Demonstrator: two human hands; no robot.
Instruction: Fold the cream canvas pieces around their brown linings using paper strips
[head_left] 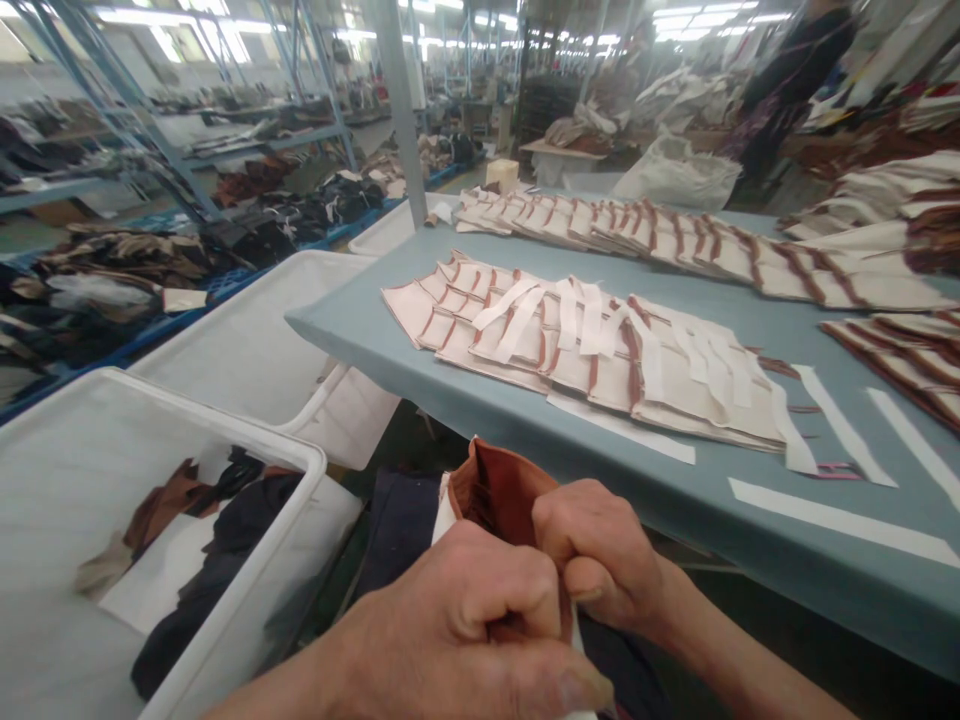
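Note:
Both my hands are closed on a reddish-brown fabric piece [499, 490] with a white edge, held low in front of me below the table's front edge. My left hand [480, 620] is fisted round its lower part. My right hand [596, 555] pinches it from the right, the two hands touching. On the blue-grey table [360, 325] lies a row of overlapping cream pieces with red-brown trim [570, 340], with white strips laid across them.
A second row of cream pieces [645, 235] runs along the table's far side, with more stacks at the right [900, 350]. Loose white strips [840, 520] lie near the front edge. White bins [150, 560] with dark scraps stand at the left. A person [787, 80] stands far back.

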